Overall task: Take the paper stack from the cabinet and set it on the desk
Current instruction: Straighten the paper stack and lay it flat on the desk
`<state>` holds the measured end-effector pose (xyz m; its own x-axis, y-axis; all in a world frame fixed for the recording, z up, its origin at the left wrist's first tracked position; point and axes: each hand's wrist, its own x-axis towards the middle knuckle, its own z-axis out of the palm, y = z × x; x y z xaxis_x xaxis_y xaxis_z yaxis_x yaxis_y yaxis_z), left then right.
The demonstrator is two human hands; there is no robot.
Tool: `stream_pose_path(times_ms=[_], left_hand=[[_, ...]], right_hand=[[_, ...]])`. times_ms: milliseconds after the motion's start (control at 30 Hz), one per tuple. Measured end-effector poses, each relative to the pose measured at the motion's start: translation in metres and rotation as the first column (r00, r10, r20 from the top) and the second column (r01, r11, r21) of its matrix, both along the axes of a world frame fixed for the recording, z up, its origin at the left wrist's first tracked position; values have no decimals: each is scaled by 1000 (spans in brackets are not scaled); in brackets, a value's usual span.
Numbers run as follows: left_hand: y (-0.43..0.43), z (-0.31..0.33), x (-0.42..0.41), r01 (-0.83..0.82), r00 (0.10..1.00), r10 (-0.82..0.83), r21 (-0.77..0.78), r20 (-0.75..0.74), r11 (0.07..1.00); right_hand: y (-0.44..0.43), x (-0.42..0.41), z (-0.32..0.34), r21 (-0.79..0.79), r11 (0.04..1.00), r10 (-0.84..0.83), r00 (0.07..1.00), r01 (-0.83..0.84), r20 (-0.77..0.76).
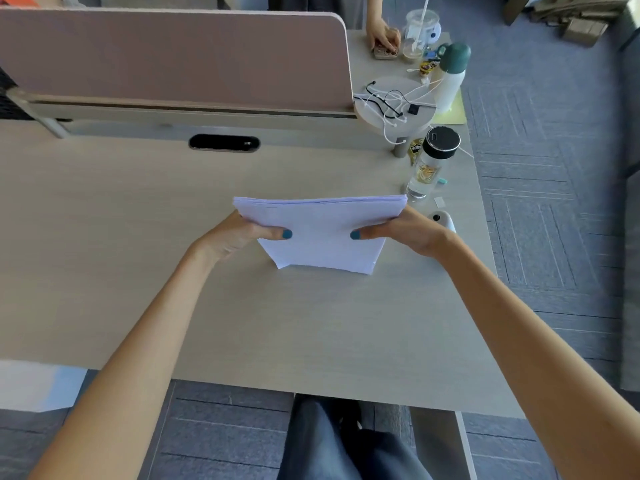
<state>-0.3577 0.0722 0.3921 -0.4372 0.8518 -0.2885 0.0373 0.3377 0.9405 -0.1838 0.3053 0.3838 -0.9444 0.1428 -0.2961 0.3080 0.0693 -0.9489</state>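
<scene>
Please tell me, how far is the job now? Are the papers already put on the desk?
Done: the paper stack is out of the cabinet and over the desk. In hand: the left hand and right hand grip its two sides, holding it upright with its bottom edge at, apparently touching, the desk. Left: lay it flat and let go.

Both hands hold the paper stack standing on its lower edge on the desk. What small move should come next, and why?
Probably tip the paper stack flat and release. Left hand and right hand pinch its sides, its lower edge seems to touch the desk, with bare surface around it.
</scene>
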Motion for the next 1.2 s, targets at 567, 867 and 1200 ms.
stream_pose_path(times_ms=[567,867,1200], left_hand=[[26,-62,-116,-200,943,235,-161,237,966],[50,-137,-148,-368,875,434,-286,215,885],[75,-185,-176,-421,906,414,-301,-91,856]], right_hand=[[2,-102,-57,-225,904,-321,924,364,206],[-14,-157,-122,-43,709,-656,680,704,326],[6,-187,-162,354,697,-710,668,623,222]])
